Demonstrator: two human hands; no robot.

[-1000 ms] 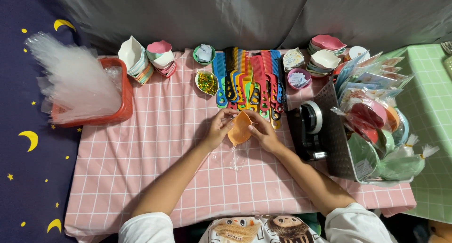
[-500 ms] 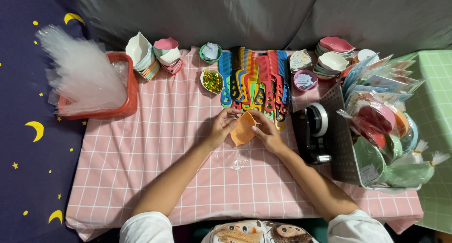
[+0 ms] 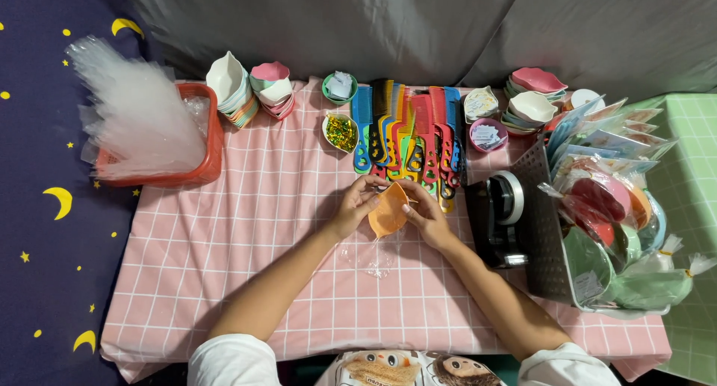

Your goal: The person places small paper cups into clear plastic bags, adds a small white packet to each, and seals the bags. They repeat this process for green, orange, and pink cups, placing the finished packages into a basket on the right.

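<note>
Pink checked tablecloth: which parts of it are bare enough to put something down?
Bare cloth lies between the red basket and the left hand, and along the near edge between the forearms. It is crowded at the far edge with combs and small dishes, and on the right with the tape dispenser and dark crate.

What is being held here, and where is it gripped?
An orange leaf-shaped dish, held by both hands: left hand on its left edge, right hand on its right edge.

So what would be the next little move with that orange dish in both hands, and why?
Probably ease the orange dish further down into the clear bag. The left hand and right hand pinch it at both edges, and the bag hangs just below it over the pink cloth, so it looks only partly in.
</note>
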